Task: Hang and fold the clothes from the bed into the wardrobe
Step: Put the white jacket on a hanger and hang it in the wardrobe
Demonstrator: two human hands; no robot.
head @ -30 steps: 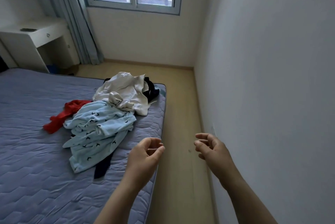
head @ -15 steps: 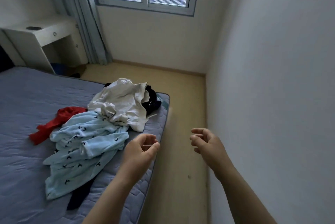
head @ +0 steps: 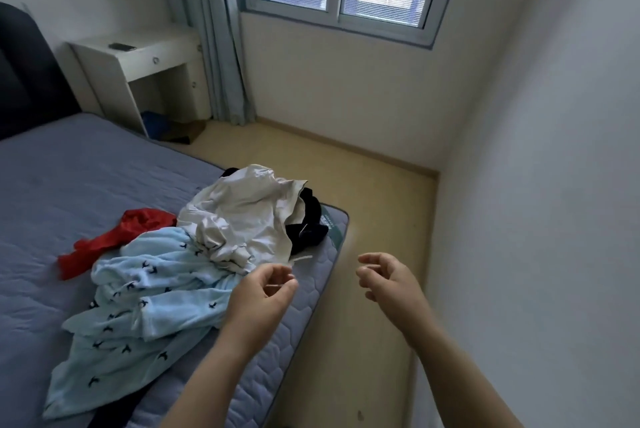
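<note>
Light-blue garment with dark bird print (head: 145, 310) spread on the bed (head: 69, 185), nearest part of the clothes heap by the right edge. Upper end overlapped by white shirt (head: 242, 216). Red garment (head: 114, 240) half covered at the left side. Dark garment (head: 308, 230) mostly hidden under the white shirt, type not determinable. Second dark piece (head: 110, 417) under the blue garment, cut off at frame bottom. Left hand (head: 263, 292) above the mattress edge, just beside the heap, fingers loosely curled, empty. Right hand (head: 388, 280) over the floor (head: 381, 192), loosely curled, empty, apart from all clothes.
</note>
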